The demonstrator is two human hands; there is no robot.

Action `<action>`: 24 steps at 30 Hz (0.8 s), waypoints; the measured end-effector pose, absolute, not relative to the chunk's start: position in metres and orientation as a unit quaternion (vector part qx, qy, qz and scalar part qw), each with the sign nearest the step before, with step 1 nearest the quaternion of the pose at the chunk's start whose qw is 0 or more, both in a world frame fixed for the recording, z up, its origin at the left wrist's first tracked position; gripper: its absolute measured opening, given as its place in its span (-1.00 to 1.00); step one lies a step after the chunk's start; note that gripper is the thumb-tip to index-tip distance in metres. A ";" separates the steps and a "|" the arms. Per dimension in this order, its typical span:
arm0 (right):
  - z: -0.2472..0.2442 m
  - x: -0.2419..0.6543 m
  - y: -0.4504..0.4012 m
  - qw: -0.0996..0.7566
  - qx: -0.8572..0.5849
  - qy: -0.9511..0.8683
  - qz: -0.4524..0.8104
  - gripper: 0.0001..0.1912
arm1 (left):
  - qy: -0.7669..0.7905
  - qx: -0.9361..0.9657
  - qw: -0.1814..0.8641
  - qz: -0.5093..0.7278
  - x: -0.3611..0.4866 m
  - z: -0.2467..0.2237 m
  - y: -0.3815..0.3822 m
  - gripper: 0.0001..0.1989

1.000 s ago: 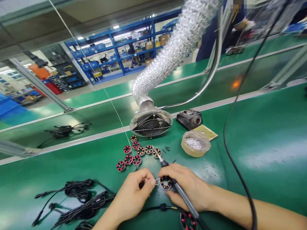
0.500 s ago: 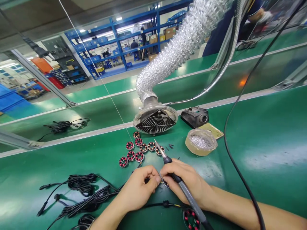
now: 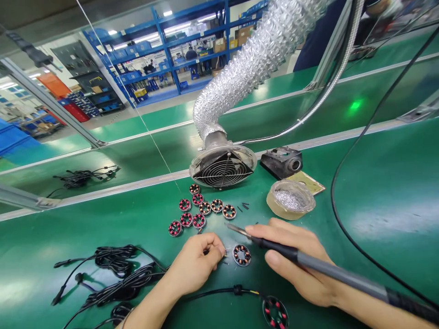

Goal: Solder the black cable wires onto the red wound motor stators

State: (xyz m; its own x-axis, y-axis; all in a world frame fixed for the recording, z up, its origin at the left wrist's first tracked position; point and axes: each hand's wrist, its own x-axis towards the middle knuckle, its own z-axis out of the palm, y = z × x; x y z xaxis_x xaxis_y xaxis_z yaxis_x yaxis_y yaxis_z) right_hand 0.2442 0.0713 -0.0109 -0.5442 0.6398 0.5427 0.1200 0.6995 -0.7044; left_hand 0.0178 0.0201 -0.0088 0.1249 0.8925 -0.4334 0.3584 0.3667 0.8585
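Observation:
My right hand (image 3: pixel 305 262) grips a soldering iron (image 3: pixel 329 269), whose bare metal tip points left above the bench. Below that tip lies a small ring-shaped motor stator (image 3: pixel 242 255) with copper windings, apart from both hands. My left hand (image 3: pixel 200 256) is closed in a pinch just left of the stator, with thin wire ends (image 3: pixel 225 254) showing at the fingertips. The rest of what it holds is hidden by the fingers. Nearer to me is a larger stator (image 3: pixel 275 312) with red windings, joined to a black cable (image 3: pixel 212 291).
Several small stators (image 3: pixel 199 221) are grouped beyond my hands. A round tub (image 3: pixel 288 201) of metal shavings stands at right, beside a black holder (image 3: pixel 281 162). The fume extractor (image 3: pixel 222 169) hangs at the back. Coiled black cables (image 3: pixel 120 288) lie at left.
My right hand has moved right with the soldering iron, away from my left hand, and the iron has swung flatter. The copper-wound stator now lies uncovered. A background light turned from orange to green.

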 end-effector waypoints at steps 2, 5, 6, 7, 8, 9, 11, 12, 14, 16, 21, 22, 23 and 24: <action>-0.012 0.248 0.073 0.412 -0.256 -0.801 0.350 -0.78 | 0.620 0.503 0.551 0.242 0.018 -0.010 0.018 -0.77; -0.017 0.248 0.074 0.421 -0.271 -0.762 0.411 -0.85 | 0.624 0.497 0.550 0.246 0.018 -0.012 0.016 -0.77; -0.018 0.247 0.074 0.420 -0.272 -0.755 0.424 -0.87 | 0.625 0.496 0.549 0.248 0.018 -0.012 0.016 -0.77; -0.019 0.247 0.075 0.417 -0.271 -0.752 0.434 -0.88 | 0.626 0.495 0.548 0.250 0.018 -0.012 0.016 -0.77; -0.019 0.246 0.075 0.412 -0.268 -0.752 0.439 -0.88 | 0.627 0.494 0.547 0.251 0.018 -0.012 0.016 -0.77; -0.019 0.245 0.075 0.407 -0.266 -0.754 0.441 -0.88 | 0.628 0.494 0.546 0.251 0.018 -0.013 0.016 -0.77; -0.019 0.245 0.075 0.402 -0.261 -0.758 0.442 -0.88 | 0.630 0.496 0.544 0.248 0.018 -0.013 0.016 -0.77; -0.018 0.244 0.076 0.402 -0.257 -0.759 0.443 -0.88 | 0.630 0.497 0.544 0.247 0.018 -0.014 0.016 -0.77; -0.018 0.244 0.076 0.406 -0.248 -0.760 0.444 -0.86 | 0.628 0.498 0.545 0.245 0.018 -0.014 0.015 -0.77; -0.018 0.243 0.075 0.409 -0.242 -0.758 0.446 -0.83 | 0.628 0.498 0.545 0.245 0.018 -0.013 0.015 -0.78; -0.018 0.242 0.074 0.406 -0.234 -0.759 0.452 -0.80 | 0.630 0.503 0.541 0.240 0.020 -0.011 0.016 -0.78; -0.018 0.242 0.074 0.407 -0.233 -0.759 0.452 -0.80 | 0.628 0.506 0.541 0.239 0.020 -0.010 0.016 -0.78; -0.017 0.242 0.074 0.408 -0.232 -0.759 0.451 -0.79 | 0.627 0.508 0.540 0.239 0.020 -0.010 0.016 -0.78; -0.017 0.242 0.073 0.410 -0.230 -0.759 0.450 -0.79 | 0.626 0.510 0.540 0.238 0.020 -0.010 0.016 -0.78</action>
